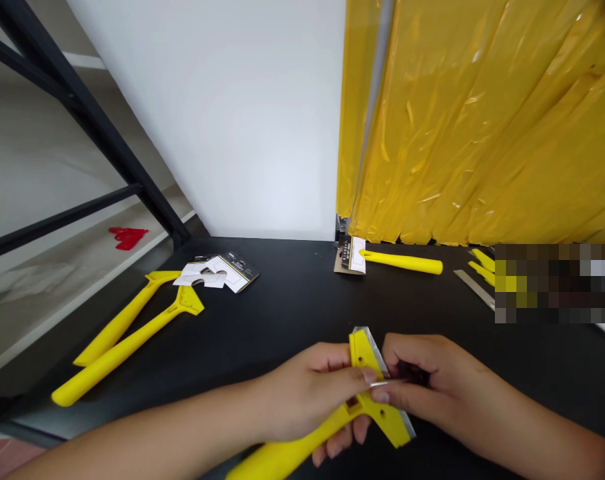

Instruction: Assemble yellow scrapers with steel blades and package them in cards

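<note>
Yellow scraper is what I have my eye on from back here, held above the near part of the black tabletop in the left hand. The fingers of that hand are closed around the neck, thumb on top and the others curled beneath, so the grip looks settled. Its handle runs from the lower left up toward the right, while the wide head lies crosswise to it, one corner pointing away from me and the other toward me, with a metal blade along the right-hand edge. My right hand is just to the right of that blade, its fingers pinched shut on a slim metal tool with a dark grip. I read the key relation as this: the tool's shaft points left across the middle of the head, near the left thumb, between the two small holes in the yellow face. Both hands are close to the head, the left gripping right behind it, the right coming in from the blade side. From this angle I can't tell whether the shaft actually touches the plastic. Well apart to the left, two yellow handles rest near some printed cards.
</note>
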Available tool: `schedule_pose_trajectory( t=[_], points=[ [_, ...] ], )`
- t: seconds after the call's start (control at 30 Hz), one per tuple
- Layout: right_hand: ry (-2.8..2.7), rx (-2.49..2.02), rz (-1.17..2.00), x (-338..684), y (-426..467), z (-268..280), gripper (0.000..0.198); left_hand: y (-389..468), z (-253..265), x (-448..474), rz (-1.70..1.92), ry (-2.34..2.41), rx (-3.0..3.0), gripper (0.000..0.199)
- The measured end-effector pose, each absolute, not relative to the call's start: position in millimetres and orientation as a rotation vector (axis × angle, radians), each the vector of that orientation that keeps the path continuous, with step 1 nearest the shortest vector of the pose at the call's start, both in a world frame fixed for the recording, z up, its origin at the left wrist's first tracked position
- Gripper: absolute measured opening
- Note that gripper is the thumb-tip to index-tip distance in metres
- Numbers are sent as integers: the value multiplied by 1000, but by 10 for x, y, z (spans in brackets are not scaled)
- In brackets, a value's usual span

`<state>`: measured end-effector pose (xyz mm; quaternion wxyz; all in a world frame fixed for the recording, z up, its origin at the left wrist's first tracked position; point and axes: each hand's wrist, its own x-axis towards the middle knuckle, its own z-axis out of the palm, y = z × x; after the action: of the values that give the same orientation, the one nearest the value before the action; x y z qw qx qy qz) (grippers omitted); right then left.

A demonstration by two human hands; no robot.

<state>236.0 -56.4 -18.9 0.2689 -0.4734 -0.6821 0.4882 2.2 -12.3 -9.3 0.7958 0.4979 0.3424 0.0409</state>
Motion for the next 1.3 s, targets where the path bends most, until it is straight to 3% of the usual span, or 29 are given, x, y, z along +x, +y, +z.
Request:
schedule_pose_trajectory(
  t=[0.17, 0.33, 0.5, 0.63, 0.77, 0.9, 0.97, 1.07, 1.3],
  points=[
    [-1788, -1338, 1125, 2408, -612, -11, 46, -157, 166, -69, 140, 842, 1298, 39],
    [-1654, -1244, 1394, 2423, -689, 211, 51, -273, 469, -73, 270, 946, 2206, 39],
    [-1382, -1203, 1606, 2345, -725, 175, 62, -396, 377, 180, -2, 964, 3022, 65],
    [-1153, -1328, 1708, 2362, -715, 99, 55, -369, 237, 242, 115, 1083, 3205, 71],
    [-1172, -1309, 1547, 2438, -643, 87, 54, -244, 244, 143, 368, 1108, 3013, 71],
    [-1254, -1260, 1409, 2495, -557, 63, 56, -135, 287, 76, 628, 1037, 2165, 80],
    [-1295, -1244, 1405, 2504, -549, 35, 56, -111, 285, 82, 555, 924, 1624, 73],
    [-1408, -1219, 1443, 2498, -581, 12, 53, -105, 261, 109, 399, 801, 1157, 44],
    [-1628, -1281, 1410, 2490, -590, 48, 52, -126, 136, 111, 391, 822, 1035, 46]
  ],
)
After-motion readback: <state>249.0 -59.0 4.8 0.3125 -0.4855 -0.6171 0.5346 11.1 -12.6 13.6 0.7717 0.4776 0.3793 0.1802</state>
